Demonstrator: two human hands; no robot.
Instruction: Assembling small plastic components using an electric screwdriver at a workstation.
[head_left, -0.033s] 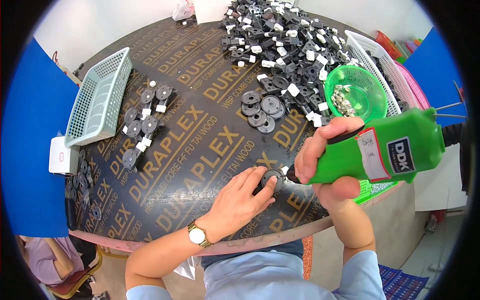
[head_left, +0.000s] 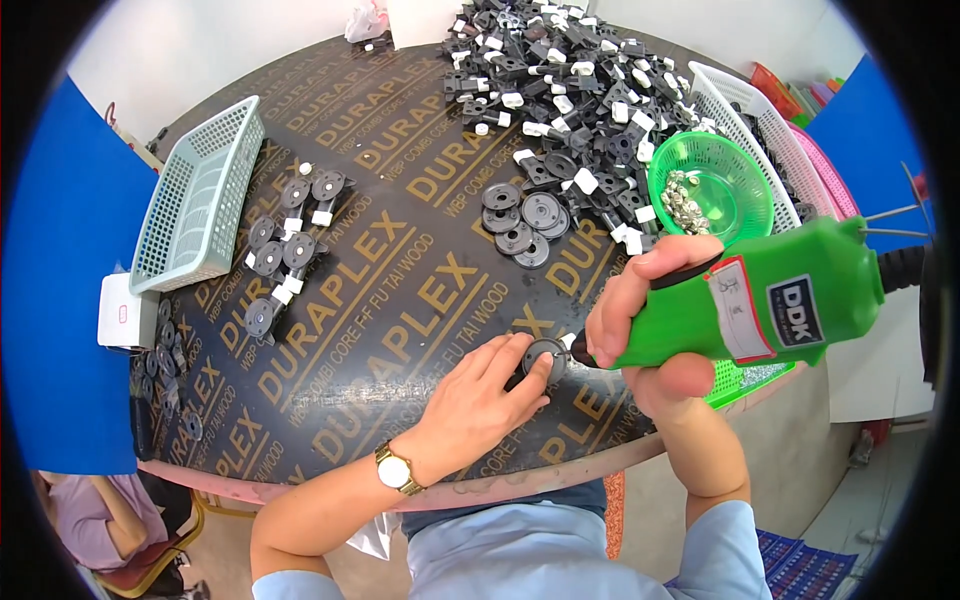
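My left hand (head_left: 482, 402), with a gold wristwatch, presses a black round disc (head_left: 544, 346) down on the dark table with its fingers. Some of the part under the fingers is hidden, and a white bit shows beside it. My right hand (head_left: 612, 318) is wrapped round a green electric screwdriver (head_left: 690, 312), which lies tilted almost level. Its black nose points left at the disc, with the tip at or very near the disc's middle; contact cannot be made out. Beyond the hands lie several loose black discs (head_left: 541, 210).
A large heap of black parts with white pieces (head_left: 570, 90) covers the far side. At right stand a green bowl (head_left: 730, 180) of small metal pieces and a white basket (head_left: 712, 85). Disc-fitted parts (head_left: 298, 250) lie left, beside a pale basket (head_left: 200, 195) and white box (head_left: 125, 312).
The screwdriver and my right hand have shifted very slightly to the left. My left hand and the disc stay where they were.
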